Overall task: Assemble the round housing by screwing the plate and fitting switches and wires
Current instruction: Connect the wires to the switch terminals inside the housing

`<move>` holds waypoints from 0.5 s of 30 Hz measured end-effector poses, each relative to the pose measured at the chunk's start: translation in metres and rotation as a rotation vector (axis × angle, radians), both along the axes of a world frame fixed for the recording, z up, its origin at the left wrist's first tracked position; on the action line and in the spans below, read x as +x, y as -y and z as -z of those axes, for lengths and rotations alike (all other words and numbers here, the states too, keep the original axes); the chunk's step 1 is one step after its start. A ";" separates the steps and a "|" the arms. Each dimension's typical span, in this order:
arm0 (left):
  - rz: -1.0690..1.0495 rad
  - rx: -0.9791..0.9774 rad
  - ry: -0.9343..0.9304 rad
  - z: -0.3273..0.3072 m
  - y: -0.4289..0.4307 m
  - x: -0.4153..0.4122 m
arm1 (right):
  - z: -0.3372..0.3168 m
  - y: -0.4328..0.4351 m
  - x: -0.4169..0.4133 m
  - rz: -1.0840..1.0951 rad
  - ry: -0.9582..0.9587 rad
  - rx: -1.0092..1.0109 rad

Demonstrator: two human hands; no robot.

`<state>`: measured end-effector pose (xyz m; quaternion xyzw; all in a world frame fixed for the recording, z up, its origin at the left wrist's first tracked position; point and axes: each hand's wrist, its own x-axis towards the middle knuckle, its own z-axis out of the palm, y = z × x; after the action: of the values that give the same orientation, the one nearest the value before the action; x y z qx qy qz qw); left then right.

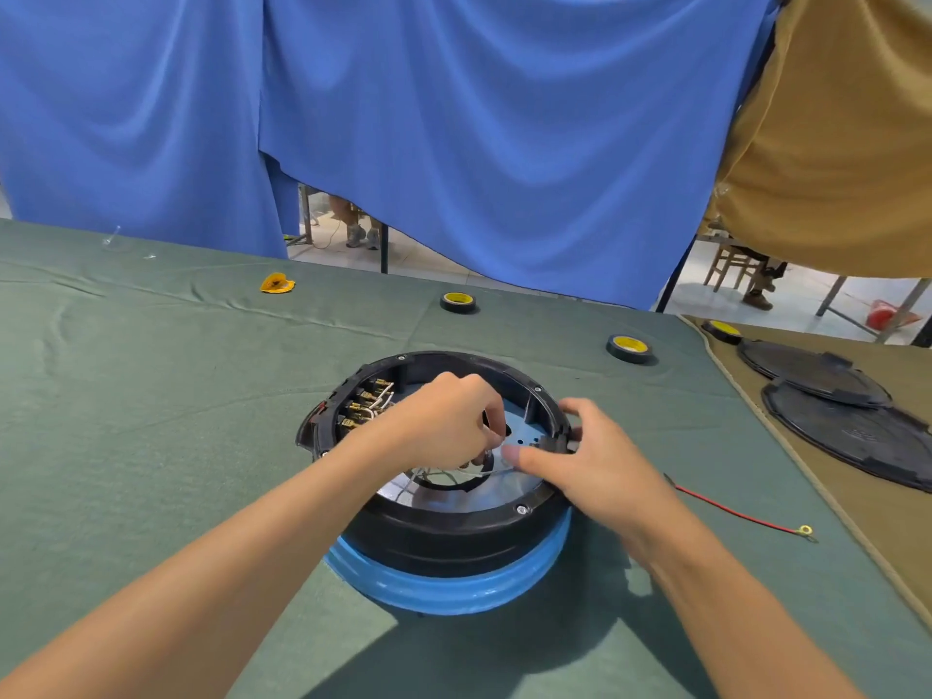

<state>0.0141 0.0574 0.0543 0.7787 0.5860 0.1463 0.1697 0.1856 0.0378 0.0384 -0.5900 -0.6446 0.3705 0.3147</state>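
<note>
Housing (pixel 454 539) is being steadied at frame-right rim by gripping right hand (pixel 600 466); plate (pixel 454 499) is being worked by left hand (pixel 444 421), fingers curled, contents unclear.

Blue drapes (pixel 454 118), tan drape (pixel 832 143) — green-clothed table (pixel 151 396), wooden chair (pixel 731 267)

head view | worn on head | looks forward, down | close above table (pixel 151 421)
</note>
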 end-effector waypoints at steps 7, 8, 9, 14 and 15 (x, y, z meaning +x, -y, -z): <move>0.047 0.060 -0.119 -0.002 -0.001 0.011 | 0.009 -0.014 0.006 -0.149 -0.299 0.011; 0.032 0.075 -0.122 0.002 0.000 0.015 | 0.007 -0.019 0.009 -0.205 -0.293 0.008; 0.017 0.076 -0.129 0.005 0.000 0.019 | 0.005 -0.024 0.013 -0.256 -0.287 0.000; -0.073 -0.019 -0.114 0.004 -0.002 0.027 | 0.005 -0.041 0.021 -0.398 -0.329 -0.067; -0.077 -0.040 -0.104 0.001 -0.003 0.026 | 0.006 -0.043 0.022 -0.427 -0.332 -0.078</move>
<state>0.0400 0.0604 0.0536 0.7586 0.6263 0.1004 0.1487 0.2072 0.0809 0.0323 -0.3836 -0.6792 0.5446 0.3081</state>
